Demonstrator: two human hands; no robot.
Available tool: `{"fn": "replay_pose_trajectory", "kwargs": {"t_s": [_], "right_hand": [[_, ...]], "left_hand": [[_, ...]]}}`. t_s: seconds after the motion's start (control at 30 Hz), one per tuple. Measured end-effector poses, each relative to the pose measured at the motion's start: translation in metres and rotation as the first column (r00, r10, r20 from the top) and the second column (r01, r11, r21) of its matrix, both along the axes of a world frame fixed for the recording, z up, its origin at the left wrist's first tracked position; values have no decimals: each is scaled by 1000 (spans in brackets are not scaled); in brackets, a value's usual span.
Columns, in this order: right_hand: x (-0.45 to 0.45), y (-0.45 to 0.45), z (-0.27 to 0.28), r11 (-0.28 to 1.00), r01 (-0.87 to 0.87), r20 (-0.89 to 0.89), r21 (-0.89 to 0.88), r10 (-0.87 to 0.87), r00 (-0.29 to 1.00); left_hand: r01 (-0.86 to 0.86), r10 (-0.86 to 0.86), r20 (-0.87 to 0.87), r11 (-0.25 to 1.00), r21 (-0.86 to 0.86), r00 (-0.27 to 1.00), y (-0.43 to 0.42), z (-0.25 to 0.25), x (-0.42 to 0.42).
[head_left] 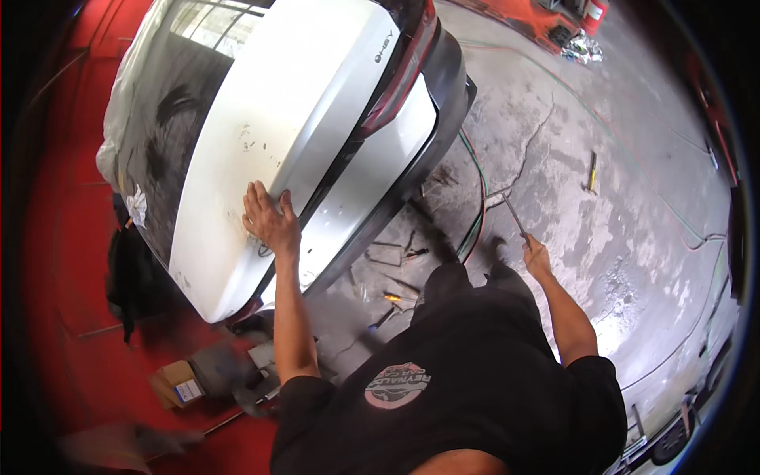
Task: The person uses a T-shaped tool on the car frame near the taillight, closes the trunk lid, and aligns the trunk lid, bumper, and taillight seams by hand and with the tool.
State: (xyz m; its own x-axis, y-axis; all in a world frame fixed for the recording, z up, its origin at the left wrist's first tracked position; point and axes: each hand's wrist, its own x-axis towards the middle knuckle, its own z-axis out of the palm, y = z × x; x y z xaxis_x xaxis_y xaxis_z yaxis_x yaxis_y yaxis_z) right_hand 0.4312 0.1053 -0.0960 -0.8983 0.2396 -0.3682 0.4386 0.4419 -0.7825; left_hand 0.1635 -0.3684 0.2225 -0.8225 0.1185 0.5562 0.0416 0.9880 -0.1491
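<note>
My left hand [269,222] lies on the white trunk lid [261,111] of a car, fingers stretched out and palm down near the lid's rear edge. Dark smudges mark the paint around it. In my right hand [537,257], out to the side over the floor, is a slim hammer [516,215], gripped near the end of its handle. The hammer's head points away from me, apart from the car. Below the lid run the red tail light [402,79] and the rear bumper [447,87].
Several hand tools lie on the concrete floor, among them a yellow-handled tool [591,172] and a screwdriver [396,298]. Green and red hoses [477,170] cross the floor by the bumper. A cardboard box [176,380] sits at the lower left on red flooring.
</note>
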Motion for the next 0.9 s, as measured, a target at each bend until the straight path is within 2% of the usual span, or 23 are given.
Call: {"fn": "replay_pose_trajectory", "kwargs": {"t_s": [0.1,0.27,0.3,0.43,0.53,0.63,0.73,0.8,0.9], "right_hand": [[6,4,-21,997,-31,84,74,25,996],[19,17,-61,971,-149,113,189,129,985],[21,19,-63,965,-163,134,207,137,981],[18,22,-55,974,-174,227,144,139,964],[18,25,-66,969,-197,165,147,172,971],[15,27,-77,978,-174,158,115,155,975],[16,28,-72,979,-161,123,123,146,982],[19,30,-70,980,-165,136,113,150,979],[23,38,-71,968,-212,122,132,196,973]], "left_hand": [[62,-62,74,998,-10,995,-10,14,0],[194,-186,189,981,-24,964,-20,46,-5],[220,-205,150,971,-92,967,-17,48,-3],[240,-231,107,967,-88,967,-16,53,-1],[265,-261,83,963,-42,962,-19,59,0],[210,-209,73,977,-17,975,-32,68,9],[41,-41,-55,999,-12,998,-77,64,34],[-60,67,-106,996,64,992,-110,63,55],[-128,129,-277,992,24,952,-125,71,66]]}}
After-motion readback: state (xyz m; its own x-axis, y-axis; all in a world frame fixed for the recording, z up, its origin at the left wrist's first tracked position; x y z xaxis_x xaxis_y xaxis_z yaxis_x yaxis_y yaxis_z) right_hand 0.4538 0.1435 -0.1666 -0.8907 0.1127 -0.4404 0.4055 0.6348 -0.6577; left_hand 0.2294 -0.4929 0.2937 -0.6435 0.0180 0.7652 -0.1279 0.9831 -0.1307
